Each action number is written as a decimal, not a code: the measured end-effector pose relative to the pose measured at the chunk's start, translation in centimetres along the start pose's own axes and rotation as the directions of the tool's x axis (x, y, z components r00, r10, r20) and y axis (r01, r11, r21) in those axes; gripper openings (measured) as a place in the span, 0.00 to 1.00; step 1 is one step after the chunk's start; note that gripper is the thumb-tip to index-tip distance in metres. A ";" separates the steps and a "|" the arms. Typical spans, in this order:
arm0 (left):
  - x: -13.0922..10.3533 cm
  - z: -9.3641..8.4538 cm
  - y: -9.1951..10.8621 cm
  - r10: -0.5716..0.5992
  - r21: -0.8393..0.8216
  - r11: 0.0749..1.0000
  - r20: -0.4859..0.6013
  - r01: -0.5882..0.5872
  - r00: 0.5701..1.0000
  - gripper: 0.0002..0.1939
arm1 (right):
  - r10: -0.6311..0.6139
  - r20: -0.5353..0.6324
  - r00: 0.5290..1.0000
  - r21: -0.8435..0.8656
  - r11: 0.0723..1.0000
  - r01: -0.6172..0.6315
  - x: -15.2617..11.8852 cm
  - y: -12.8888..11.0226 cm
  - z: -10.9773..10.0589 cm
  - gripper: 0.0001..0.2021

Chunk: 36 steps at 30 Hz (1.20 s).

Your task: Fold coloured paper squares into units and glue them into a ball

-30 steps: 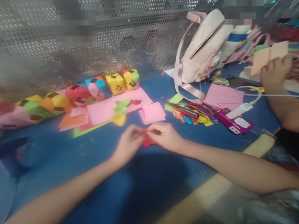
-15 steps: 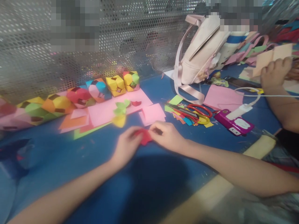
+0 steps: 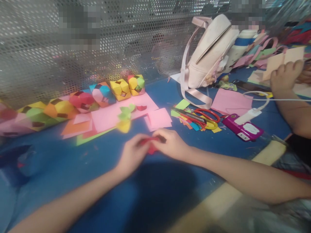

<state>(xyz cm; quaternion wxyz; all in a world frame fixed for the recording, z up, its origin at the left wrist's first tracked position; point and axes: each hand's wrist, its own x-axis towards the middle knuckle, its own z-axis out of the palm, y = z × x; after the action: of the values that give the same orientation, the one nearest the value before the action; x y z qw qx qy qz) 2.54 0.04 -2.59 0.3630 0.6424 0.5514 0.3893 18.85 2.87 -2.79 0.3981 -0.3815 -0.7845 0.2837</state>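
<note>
Red paper piece (image 3: 152, 149) between both hands, just above or on worktop (image 3: 104, 155), cannot tell which; looks part-folded, exact stage blurred. Fingers of left hand (image 3: 133, 150) and right hand (image 3: 173, 144) pinched on it from either side. Already shaped: small green pieces (image 3: 124, 114) on pink sheet (image 3: 104, 119), yellow piece (image 3: 124, 126) at its edge; row of paper balls (image 3: 82, 100) by perforated screen (image 3: 119, 58). Left unshaped: flat pink square (image 3: 230, 101).

Two hands of the wearer (image 3: 133, 152) (image 3: 173, 144), one co-worker's hand (image 3: 284, 78), one red paper piece (image 3: 152, 149), at least six folded paper balls (image 3: 120, 89), one bag (image 3: 206, 55), one bottle (image 3: 240, 42) and one purple adapter (image 3: 232, 124) can be counted.
</note>
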 end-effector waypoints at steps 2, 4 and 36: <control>0.0 0.1 -0.1 -0.014 -0.056 0.998 -0.001 0.014 1.000 0.07 | -0.006 -0.010 1.000 0.005 1.000 0.007 -0.1 0.0 0.1 0.04; 0.1 0.1 -0.2 -0.032 -0.124 0.992 0.002 0.032 0.999 0.09 | -0.025 -0.015 1.000 0.001 1.000 0.025 -0.1 0.1 0.1 0.05; 0.0 -0.1 -0.2 -0.002 0.028 1.000 -0.014 0.003 1.000 0.07 | 0.008 0.018 1.000 -0.038 0.999 -0.007 -0.1 -0.2 -0.2 0.02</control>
<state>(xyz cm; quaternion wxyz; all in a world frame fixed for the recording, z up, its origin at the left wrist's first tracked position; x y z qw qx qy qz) 2.34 0.02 -2.67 0.3505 0.6440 0.5602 0.3854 18.95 2.72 -2.55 0.3823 -0.3895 -0.7920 0.2737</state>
